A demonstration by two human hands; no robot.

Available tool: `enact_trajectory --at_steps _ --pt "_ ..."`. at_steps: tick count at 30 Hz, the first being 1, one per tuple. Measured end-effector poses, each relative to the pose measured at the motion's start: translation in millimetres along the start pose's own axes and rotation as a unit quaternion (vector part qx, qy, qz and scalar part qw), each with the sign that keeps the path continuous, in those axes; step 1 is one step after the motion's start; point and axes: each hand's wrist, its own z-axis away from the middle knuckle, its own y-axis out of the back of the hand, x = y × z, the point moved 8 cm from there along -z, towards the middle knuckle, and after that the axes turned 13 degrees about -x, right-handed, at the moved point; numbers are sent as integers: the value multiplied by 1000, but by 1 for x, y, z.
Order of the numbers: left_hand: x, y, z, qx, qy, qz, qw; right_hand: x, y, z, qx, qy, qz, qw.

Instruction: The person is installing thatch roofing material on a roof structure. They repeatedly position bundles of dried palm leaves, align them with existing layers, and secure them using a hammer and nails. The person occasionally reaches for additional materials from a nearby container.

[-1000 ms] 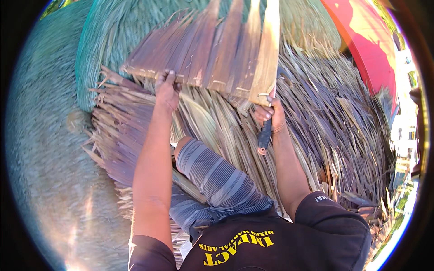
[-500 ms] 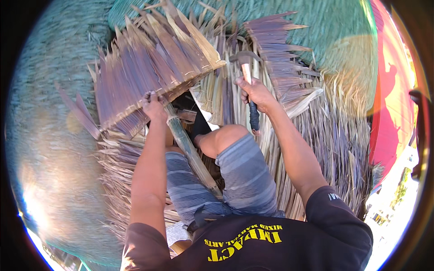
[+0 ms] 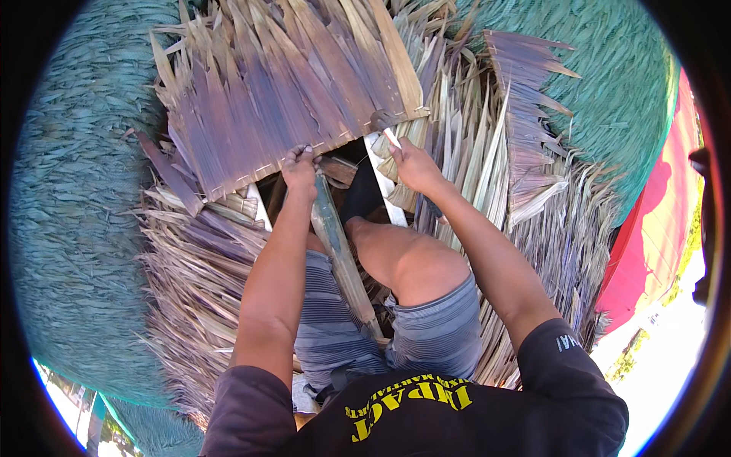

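the thatch panel (image 3: pixel 274 91) lies directly ahead of the left hand (image 3: pixel 300 167), its leaf blades pointing away from the person. the left fingers pinch its stitched lower edge near the middle; the position of the thumb cannot be told. the right hand (image 3: pixel 415 167) is wrapped around the handle of the hammer (image 3: pixel 392 139), fingers curled closed. the hammer head is at the lower edge, near the panel's right corner; contact between the two cannot be confirmed.

below the edge is a dark gap. the bamboo pole (image 3: pixel 339 247) runs through it, its upper end just beside the left hand. the bare right knee (image 3: pixel 430 270) and lower leg occupy the space right of the pole. a white strip (image 3: pixel 387 179) borders the gap near the right hand. a smaller leaf panel (image 3: pixel 525 114) lies farther right on loose thatch (image 3: pixel 533 266). green netting (image 3: pixel 84 228) covers the thatch at left; a red sheet (image 3: pixel 647 213) is at far right.
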Motion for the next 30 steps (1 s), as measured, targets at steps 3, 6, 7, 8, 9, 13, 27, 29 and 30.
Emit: enact_trajectory --at_steps 3,6,7,8,9,13,27,29,30 --pt "4 -4 13 -4 -7 40 999 1 -6 0 -17 1 2 1000" --pt "8 6 40 102 -31 111 988 3 -2 -2 -2 19 -8 1000" --pt "12 9 54 138 -43 93 985 4 0 -3 7 28 -9 1000" --pt "15 12 68 179 -46 65 981 7 1 -4 11 29 -11 999" --pt "32 3 73 149 -102 -23 983 8 2 -4 16 40 -27 999" --pt "80 -57 73 60 -265 -391 879 15 1 -5 17 24 -29 999" --pt "45 -126 4 -97 -292 -496 812 -7 29 37 44 32 -26 998" --pt "46 -129 8 -86 -306 -511 799 -15 30 47 49 55 -21 997" --pt "46 -129 11 -77 -317 -514 793 -20 30 51 54 80 -23 995"
